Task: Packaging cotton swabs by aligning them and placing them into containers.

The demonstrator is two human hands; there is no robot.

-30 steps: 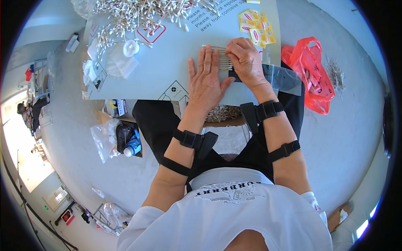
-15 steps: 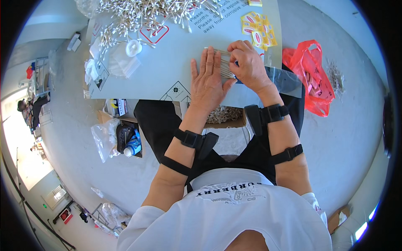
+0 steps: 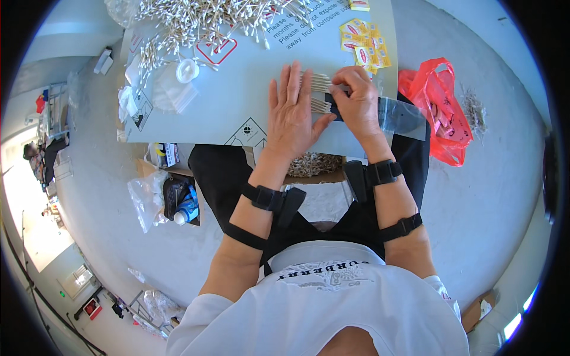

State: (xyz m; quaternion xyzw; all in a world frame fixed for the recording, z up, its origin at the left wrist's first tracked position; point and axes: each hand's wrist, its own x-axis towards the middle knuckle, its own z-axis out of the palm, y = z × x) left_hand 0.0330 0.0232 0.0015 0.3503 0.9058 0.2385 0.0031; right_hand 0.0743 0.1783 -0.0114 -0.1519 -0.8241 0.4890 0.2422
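Observation:
A row of cotton swabs (image 3: 319, 90) lies side by side on a pale cardboard sheet (image 3: 237, 95) across my lap. My left hand (image 3: 291, 115) lies flat, fingers spread, pressing on the left part of the row. My right hand (image 3: 355, 98) pinches the swabs' right ends together with the mouth of a clear plastic bag (image 3: 401, 115) that trails off to the right. A big loose heap of cotton swabs (image 3: 208, 21) covers the far part of the sheet.
Yellow paper labels (image 3: 363, 44) lie at the sheet's far right. A small white lid (image 3: 187, 70) and clear bags (image 3: 169, 95) sit at its left. A red plastic bag (image 3: 439, 107) lies on the floor to the right, a box with a bottle (image 3: 181, 204) to the left.
Both hands have stayed on the swab row; the right hand has closed tighter around the swab ends and the bag mouth. The view has tilted slightly.

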